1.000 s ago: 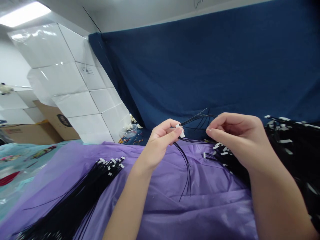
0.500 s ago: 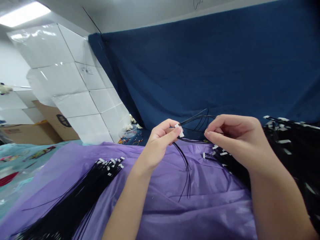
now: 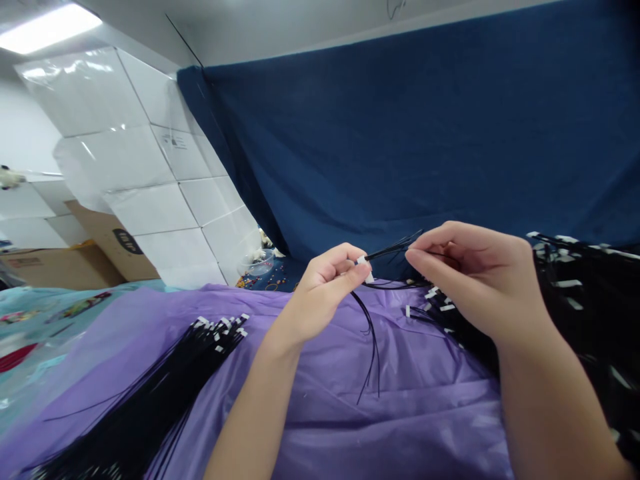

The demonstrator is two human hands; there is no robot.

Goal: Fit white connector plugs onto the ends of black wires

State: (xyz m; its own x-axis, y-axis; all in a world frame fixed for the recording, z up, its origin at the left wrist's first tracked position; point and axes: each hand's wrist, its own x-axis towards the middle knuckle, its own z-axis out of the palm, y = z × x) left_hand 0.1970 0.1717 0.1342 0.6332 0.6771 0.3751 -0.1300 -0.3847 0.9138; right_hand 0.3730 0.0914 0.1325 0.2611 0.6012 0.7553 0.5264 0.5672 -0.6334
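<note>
My left hand point(image 3: 327, 287) pinches a white connector point(image 3: 363, 265) between thumb and fingers. Thin black wires point(image 3: 387, 251) run from that connector toward the right, and more of them hang below the hand over the purple sheet. To the right, my right hand point(image 3: 465, 273) is closed, its thumb and index fingertips pressed together on the black wires. How many wires lie in that pinch is hidden by the fingers. Both hands are held above the purple sheet point(image 3: 400, 427), a short gap apart.
A bundle of black wires with white connectors point(image 3: 165, 387) lies on the left. Another large heap of such wires point(image 3: 565, 293) is at the right. Behind hangs a blue cloth point(image 3: 425, 133). White boxes point(image 3: 150, 160) are stacked at the left, near a clear bowl point(image 3: 257, 262).
The looped wires between my hands are drawn together into a narrower bunch. My left hand has shifted slightly right with the connector; my right hand has tilted and risen a little.
</note>
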